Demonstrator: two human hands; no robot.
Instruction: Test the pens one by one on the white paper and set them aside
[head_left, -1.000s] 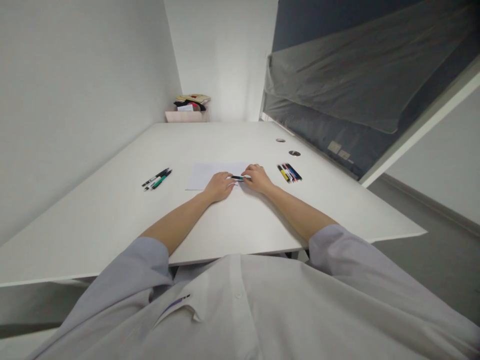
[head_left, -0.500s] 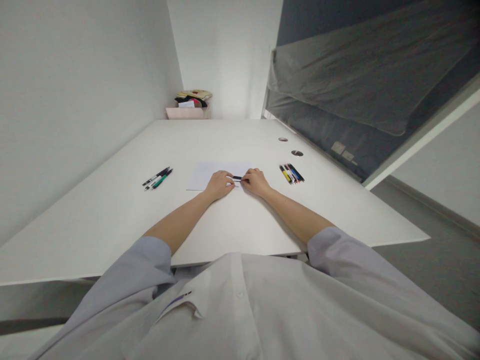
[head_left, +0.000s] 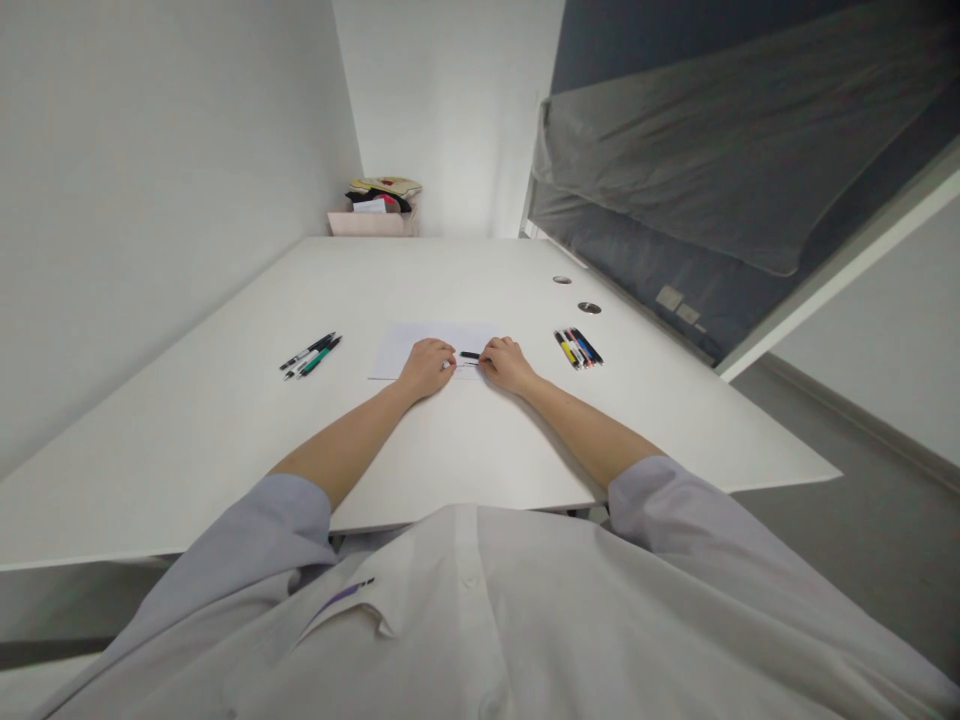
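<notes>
Both my hands rest on the white table (head_left: 225,420) at the near edge of a white sheet of paper (head_left: 420,340). A short dark pen (head_left: 470,356) spans the gap between them. My left hand (head_left: 426,368) pinches its left end, and my right hand (head_left: 507,364) grips its right end. The fingers of both hands are curled and hide the ends of the pen.
A small group of pens (head_left: 310,356), black, white and green, lies to the left of the paper. Several coloured pens (head_left: 577,347) lie to the right. Two round cable holes (head_left: 589,307) are behind them. A pink box (head_left: 371,222) with stuff stands at the far end.
My hands have drawn slightly closer together on the pen, so less of it shows between them. The view has shifted a little.
</notes>
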